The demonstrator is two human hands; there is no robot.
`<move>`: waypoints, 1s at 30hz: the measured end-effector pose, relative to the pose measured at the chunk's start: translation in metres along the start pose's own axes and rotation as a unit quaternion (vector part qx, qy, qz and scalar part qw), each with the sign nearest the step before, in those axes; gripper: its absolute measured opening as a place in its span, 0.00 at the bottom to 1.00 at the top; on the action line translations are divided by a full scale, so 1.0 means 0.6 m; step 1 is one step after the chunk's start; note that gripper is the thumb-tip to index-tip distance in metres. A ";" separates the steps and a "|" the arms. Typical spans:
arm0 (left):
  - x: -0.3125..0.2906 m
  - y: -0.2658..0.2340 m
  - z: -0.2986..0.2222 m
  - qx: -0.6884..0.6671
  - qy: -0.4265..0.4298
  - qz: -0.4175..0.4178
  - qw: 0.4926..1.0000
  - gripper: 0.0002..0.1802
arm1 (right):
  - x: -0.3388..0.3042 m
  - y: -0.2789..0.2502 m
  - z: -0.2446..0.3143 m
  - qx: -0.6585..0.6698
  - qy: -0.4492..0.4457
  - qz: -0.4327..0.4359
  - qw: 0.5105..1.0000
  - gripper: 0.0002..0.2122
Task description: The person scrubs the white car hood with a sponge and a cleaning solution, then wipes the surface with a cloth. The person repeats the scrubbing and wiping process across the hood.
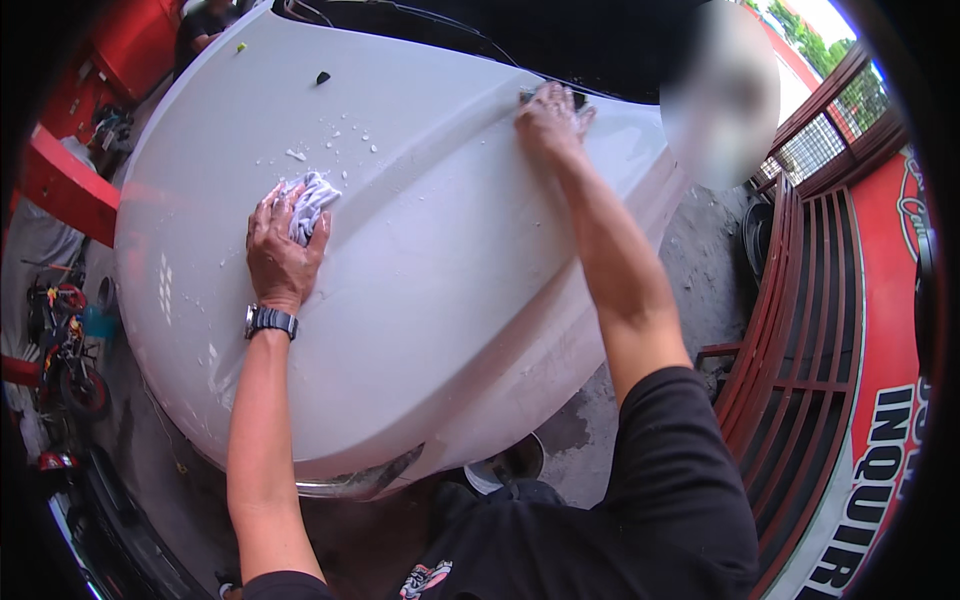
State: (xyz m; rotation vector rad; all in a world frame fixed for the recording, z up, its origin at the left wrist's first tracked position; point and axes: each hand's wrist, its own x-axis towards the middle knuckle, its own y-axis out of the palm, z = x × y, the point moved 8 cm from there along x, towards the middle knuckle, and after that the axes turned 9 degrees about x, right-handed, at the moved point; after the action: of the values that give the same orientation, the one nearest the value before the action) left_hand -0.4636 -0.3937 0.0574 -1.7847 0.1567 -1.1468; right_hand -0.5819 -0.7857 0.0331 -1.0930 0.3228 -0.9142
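A white car hood [400, 290] spreads out in front of me, with water drops and white suds on its left part. My left hand [280, 245], a watch on its wrist, rests on the hood with its fingers bent over a wet, bunched whitish cloth [314, 206]. At the far right, by the windshield end of the hood, my right hand [553, 122] presses down on a dark, flat thing [578, 99]. Only the edges of that thing show past my fingers, and its kind cannot be told.
A small black piece [322, 78] and a yellow-green bit [241, 47] lie on the far left of the hood. A bucket [508, 465] stands below its front edge. Slatted benches [800, 370] are at right, a motorcycle [70, 350] at left. Another person [205, 25] is far left.
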 end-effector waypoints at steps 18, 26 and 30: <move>0.002 0.014 0.000 0.024 0.025 0.008 0.999 0.26 | 0.020 0.007 -0.007 0.126 -0.127 -0.003 0.984 0.29; 0.006 0.016 -0.012 0.028 0.028 -0.004 0.999 0.25 | 0.015 -0.012 -0.018 0.075 -0.028 -0.006 0.997 0.33; 0.004 0.012 0.000 0.037 0.023 0.007 0.999 0.25 | -0.067 0.062 0.065 -0.001 -0.016 -0.007 1.000 0.32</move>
State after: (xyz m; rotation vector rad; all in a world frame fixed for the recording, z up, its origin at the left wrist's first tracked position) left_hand -0.4595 -0.3986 0.0534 -1.6910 0.1518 -1.1707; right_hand -0.5640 -0.7250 0.0108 -1.1106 0.2903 -0.9074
